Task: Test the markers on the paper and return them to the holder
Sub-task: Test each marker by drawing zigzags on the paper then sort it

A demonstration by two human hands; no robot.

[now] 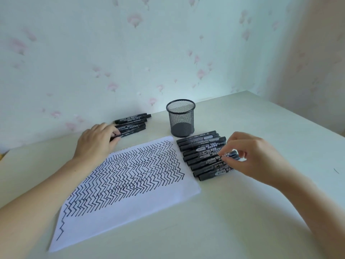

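Two bare forearms, no sleeves in view. Left grip (pixel 98 141) and right grip (pixel 252 156) without rings, watch or bracelet. Short, plain fingernails, unpainted. No gloves.

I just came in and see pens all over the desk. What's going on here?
A person is testing black markers. The paper is already covered in rows of zigzag lines. The right hand is picking at one marker in the row of markers beside the sheet, while the left hand rests on a smaller pile of markers near the wall. The mesh holder stands empty between the two groups, so none have been returned yet.
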